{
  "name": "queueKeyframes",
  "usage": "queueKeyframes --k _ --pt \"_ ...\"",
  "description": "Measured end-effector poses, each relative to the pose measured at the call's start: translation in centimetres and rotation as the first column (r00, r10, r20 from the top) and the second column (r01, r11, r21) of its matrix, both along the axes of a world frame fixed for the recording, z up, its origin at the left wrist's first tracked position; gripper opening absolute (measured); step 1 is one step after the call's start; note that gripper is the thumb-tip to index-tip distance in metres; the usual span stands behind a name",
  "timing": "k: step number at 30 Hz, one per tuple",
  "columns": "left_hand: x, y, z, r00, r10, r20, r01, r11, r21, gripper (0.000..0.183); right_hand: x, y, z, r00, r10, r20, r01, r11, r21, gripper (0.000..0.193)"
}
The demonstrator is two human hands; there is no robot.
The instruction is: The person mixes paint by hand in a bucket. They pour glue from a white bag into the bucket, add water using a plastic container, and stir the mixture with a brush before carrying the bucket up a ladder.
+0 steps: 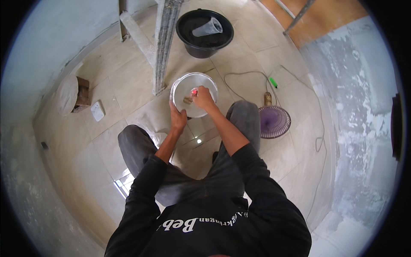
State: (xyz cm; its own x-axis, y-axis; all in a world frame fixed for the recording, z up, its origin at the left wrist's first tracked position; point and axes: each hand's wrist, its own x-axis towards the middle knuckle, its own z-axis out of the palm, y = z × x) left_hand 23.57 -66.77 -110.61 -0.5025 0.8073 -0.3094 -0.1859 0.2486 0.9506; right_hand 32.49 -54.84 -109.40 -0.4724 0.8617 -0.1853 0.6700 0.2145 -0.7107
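Note:
A white bucket [183, 84] stands on the tiled floor just beyond my knees. My left hand [178, 118] is at its near left side, fingers closed on the rim and wall. Inside the opening my right hand [204, 99] is closed around a tool with a red handle [194, 92]; its lower end is too small to make out. A tan-brown patch [187, 100] shows in the bucket beside that hand.
A black tub [201, 52] with a clear plastic cup [208, 28] is beyond the bucket. A whitish-stained ladder [161, 55] stands left of it. On the right are a purple fan [274, 122], a cable [319, 103] and a green object [273, 82]. A wooden block [82, 95] sits left.

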Motion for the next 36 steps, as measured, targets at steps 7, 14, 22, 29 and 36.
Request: queueKeyframes --k 7,14,22,29,36 --pt "1.3 0.2 0.5 0.988 -0.013 -0.157 0.009 1.0 -0.029 0.069 0.3 1.1 2.3 0.996 -0.073 0.041 0.06 0.966 0.25 0.013" --pt "0.4 -1.3 -3.4 0.99 -0.007 -0.144 0.013 0.999 0.041 0.067 5.1 4.7 6.6 0.959 0.13 -0.251 -0.117 0.991 0.065 0.012" --pt "1.8 1.6 1.0 0.993 -0.103 0.052 0.101 0.994 0.042 0.068 4.7 2.1 4.5 0.986 0.124 -0.108 -0.095 0.966 0.242 0.017" --pt "1.8 1.9 1.7 0.998 -0.052 -0.039 0.054 0.997 0.046 0.065 5.2 1.6 3.0 0.878 0.24 0.414 -0.334 0.927 0.172 0.021" --pt "3.2 2.3 0.3 0.98 -0.113 -0.166 0.109 0.994 -0.034 0.068 5.1 2.0 1.3 0.732 0.306 0.609 -0.297 0.948 -0.119 0.022"
